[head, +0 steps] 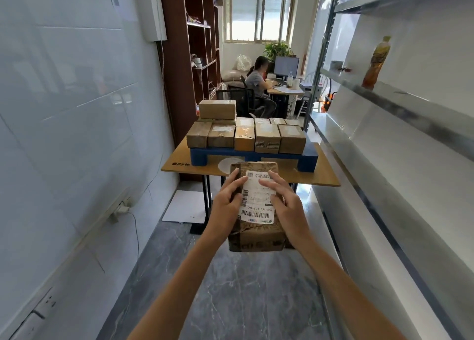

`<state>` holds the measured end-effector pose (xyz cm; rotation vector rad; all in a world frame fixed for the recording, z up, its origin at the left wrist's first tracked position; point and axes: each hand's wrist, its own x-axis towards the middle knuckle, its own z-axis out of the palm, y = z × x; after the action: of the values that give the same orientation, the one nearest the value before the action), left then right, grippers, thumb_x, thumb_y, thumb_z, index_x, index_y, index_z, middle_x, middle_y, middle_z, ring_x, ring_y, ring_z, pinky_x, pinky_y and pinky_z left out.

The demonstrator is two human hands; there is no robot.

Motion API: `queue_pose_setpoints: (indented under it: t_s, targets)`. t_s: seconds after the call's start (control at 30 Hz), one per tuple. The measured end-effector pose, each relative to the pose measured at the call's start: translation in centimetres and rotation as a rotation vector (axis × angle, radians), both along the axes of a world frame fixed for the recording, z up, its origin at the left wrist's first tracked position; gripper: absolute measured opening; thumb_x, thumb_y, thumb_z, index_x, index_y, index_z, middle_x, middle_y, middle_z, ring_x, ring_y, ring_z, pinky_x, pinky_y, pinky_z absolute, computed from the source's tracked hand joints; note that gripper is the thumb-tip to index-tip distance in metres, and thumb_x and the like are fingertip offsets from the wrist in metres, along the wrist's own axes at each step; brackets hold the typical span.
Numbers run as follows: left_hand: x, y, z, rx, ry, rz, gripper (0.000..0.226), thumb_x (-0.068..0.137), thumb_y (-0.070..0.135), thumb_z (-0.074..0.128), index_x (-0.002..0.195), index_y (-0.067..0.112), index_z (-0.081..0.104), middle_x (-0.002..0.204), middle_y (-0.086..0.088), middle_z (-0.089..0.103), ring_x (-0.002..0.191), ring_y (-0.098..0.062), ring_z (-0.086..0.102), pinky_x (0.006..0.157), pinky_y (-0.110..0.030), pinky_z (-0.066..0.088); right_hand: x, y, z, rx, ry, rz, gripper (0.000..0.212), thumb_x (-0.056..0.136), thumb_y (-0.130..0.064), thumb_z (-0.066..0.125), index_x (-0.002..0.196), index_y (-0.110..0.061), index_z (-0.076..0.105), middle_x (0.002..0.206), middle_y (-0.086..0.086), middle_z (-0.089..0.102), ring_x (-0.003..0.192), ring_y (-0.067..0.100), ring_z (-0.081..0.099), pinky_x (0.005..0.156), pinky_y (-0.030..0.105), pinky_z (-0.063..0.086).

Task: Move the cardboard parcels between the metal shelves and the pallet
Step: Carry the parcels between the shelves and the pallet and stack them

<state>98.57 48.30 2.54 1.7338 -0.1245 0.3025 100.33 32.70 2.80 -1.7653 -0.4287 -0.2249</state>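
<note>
I carry a brown cardboard parcel (259,233) with a white shipping label in front of me, above the floor. My left hand (227,202) holds its left side, fingers lying over the top. My right hand (283,202) holds the right side, fingers spread across the label. Ahead, a blue pallet (309,157) rests on a wooden table (325,178). Several cardboard parcels (246,136) stand on the pallet in rows, with one more parcel (217,109) stacked on top at the back left. The metal shelves (400,103) run along my right side.
An orange drink bottle (377,62) stands on a shelf at the right. A person sits at a desk with a monitor (286,66) behind the table. A brown bookcase (189,57) and a tiled wall line the left. Grey floor lies between me and the table.
</note>
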Motion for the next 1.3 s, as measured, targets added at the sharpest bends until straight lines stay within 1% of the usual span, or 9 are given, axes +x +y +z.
queue_pose_setpoints:
  t_s: [0.07, 0.13, 0.17, 0.33, 0.6, 0.73, 0.87, 1.0, 1.3]
  targets:
    - [3.1, 0.2, 0.0, 0.004, -0.016, 0.005, 0.044, 0.097, 0.001, 0.047, 0.139, 0.014, 0.048, 0.154, 0.009, 0.029, 0.114, -0.009, 0.057, 0.068, -0.016, 0.053, 2.9, 0.1, 0.4, 0.016, 0.015, 0.021, 0.031, 0.097, -0.004, 0.045, 0.120, -0.018, 0.060, 0.146, -0.005, 0.038, 0.104, -0.003, 0.058, 0.065, 0.022, 0.057]
    - [5.6, 0.3, -0.3, 0.000, 0.011, 0.012, 0.045, 0.095, 0.002, 0.050, 0.138, 0.015, 0.049, 0.153, 0.009, 0.030, 0.117, -0.014, 0.056, 0.068, -0.018, 0.053, 5.5, 0.3, 0.4, 0.029, 0.051, 0.036, 0.031, 0.096, -0.002, 0.045, 0.121, -0.012, 0.060, 0.144, -0.004, 0.039, 0.102, -0.012, 0.055, 0.069, 0.025, 0.059]
    - [6.8, 0.4, -0.5, 0.003, 0.015, 0.021, 0.045, 0.095, 0.002, 0.050, 0.138, 0.014, 0.049, 0.153, 0.009, 0.031, 0.118, -0.014, 0.055, 0.069, -0.017, 0.053, 6.7, 0.4, 0.3, 0.022, 0.051, 0.034, 0.031, 0.096, -0.002, 0.045, 0.121, -0.011, 0.060, 0.145, -0.003, 0.038, 0.104, -0.011, 0.054, 0.070, 0.026, 0.059]
    - [13.2, 1.5, -1.3, 0.066, 0.005, 0.049, 0.049, 0.092, 0.003, 0.057, 0.139, 0.016, 0.049, 0.154, 0.008, 0.029, 0.129, -0.012, 0.045, 0.079, -0.020, 0.055, 13.4, 1.1, -0.5, -0.016, 0.049, 0.052, 0.035, 0.092, -0.001, 0.052, 0.121, -0.018, 0.061, 0.148, -0.004, 0.036, 0.123, 0.016, 0.049, 0.072, 0.028, 0.059]
    - [26.8, 5.2, -1.7, 0.045, -0.024, 0.012, 0.053, 0.088, 0.004, 0.065, 0.136, 0.021, 0.051, 0.153, 0.011, 0.030, 0.136, -0.012, 0.038, 0.085, -0.026, 0.057, 26.1, 4.1, -0.5, 0.009, 0.058, 0.071, 0.044, 0.088, 0.009, 0.053, 0.121, -0.019, 0.062, 0.149, -0.008, 0.033, 0.129, 0.014, 0.043, 0.071, 0.026, 0.058]
    - [33.9, 7.0, -1.7, 0.059, 0.001, -0.011, 0.053, 0.087, 0.006, 0.067, 0.135, 0.023, 0.054, 0.152, 0.013, 0.031, 0.134, -0.013, 0.041, 0.087, -0.035, 0.057, 32.5, 5.9, -0.1, 0.015, 0.078, 0.014, 0.043, 0.088, 0.009, 0.052, 0.121, -0.017, 0.063, 0.148, -0.010, 0.035, 0.124, 0.007, 0.047, 0.073, 0.027, 0.058]
    - [40.0, 8.4, -1.0, 0.073, 0.009, -0.076, 0.054, 0.087, 0.007, 0.067, 0.136, 0.026, 0.052, 0.153, 0.016, 0.030, 0.130, -0.014, 0.047, 0.082, -0.035, 0.059, 37.8, 7.4, 0.0, 0.085, 0.088, -0.025, 0.038, 0.090, 0.006, 0.052, 0.119, -0.016, 0.064, 0.147, -0.010, 0.035, 0.119, 0.005, 0.050, 0.074, 0.031, 0.059]
    - [44.5, 8.8, -1.5, 0.039, 0.040, -0.081, 0.058, 0.088, 0.005, 0.065, 0.140, 0.020, 0.046, 0.152, 0.013, 0.030, 0.127, -0.015, 0.048, 0.081, -0.028, 0.058, 42.5, 8.1, -0.7, 0.118, 0.108, -0.032, 0.035, 0.089, 0.004, 0.055, 0.117, -0.015, 0.065, 0.146, -0.009, 0.037, 0.123, 0.014, 0.050, 0.071, 0.029, 0.059]
    - [56.3, 10.3, -3.6, -0.009, 0.056, -0.100, 0.058, 0.087, 0.003, 0.065, 0.140, 0.020, 0.047, 0.151, 0.013, 0.033, 0.135, -0.015, 0.040, 0.094, -0.039, 0.054, 54.5, 9.5, -3.3, 0.155, 0.106, -0.057, 0.031, 0.088, 0.002, 0.058, 0.112, -0.016, 0.067, 0.144, -0.006, 0.041, 0.129, 0.020, 0.045, 0.071, 0.027, 0.058]
